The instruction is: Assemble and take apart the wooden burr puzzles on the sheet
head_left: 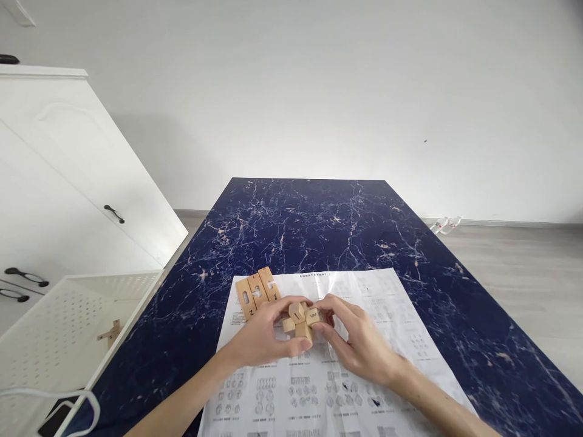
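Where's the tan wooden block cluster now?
Head view, lower centre: the block cluster is held between the left hand and right hand, right of the flat wooden pieces.

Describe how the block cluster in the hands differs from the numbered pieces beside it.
The block cluster is held by the left hand and right hand; the numbered pieces lie unheld. The cluster juts several ways; the numbered pieces look flat, with cutouts. Both are light wood.

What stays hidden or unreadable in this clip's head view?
In the head view:
Wooden blocks: underside faces away, sides partly covered by left hand and right hand.
Printed sheet: lettering too small, near end cut by bottom edge.
Black object atop cabinet: cut by left edge.
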Demonstrator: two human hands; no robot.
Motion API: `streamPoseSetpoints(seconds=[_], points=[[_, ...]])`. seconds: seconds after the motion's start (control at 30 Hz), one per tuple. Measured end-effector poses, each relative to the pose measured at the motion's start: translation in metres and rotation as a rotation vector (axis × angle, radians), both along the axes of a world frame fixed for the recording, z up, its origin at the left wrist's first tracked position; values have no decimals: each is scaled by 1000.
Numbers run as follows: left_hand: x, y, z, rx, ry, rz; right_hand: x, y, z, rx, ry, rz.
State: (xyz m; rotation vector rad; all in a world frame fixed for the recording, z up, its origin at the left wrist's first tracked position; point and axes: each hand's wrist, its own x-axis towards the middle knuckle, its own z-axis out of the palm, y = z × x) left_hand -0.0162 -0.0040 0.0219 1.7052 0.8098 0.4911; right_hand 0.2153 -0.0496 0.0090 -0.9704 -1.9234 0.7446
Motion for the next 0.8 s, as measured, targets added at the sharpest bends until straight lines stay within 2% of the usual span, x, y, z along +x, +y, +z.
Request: streamPoseSetpoints(seconds=[0.17, 0.3, 0.4, 0.57, 0.8], points=[[-1, -2, -12, 238, 137, 85, -3, 0, -5, -160, -15, -84], [0, -4, -15, 406, 124, 67, -4, 2, -6, -278, -39, -121], [1, -5, -11, 426, 119, 37, -4, 4, -2, -343, -55, -115], [2, -4, -6, 364, 37, 32, -2, 3, 3, -417, -15, -94], [2, 1, -7, 441, 33, 65, -1, 4, -2, -400, 16, -95]])
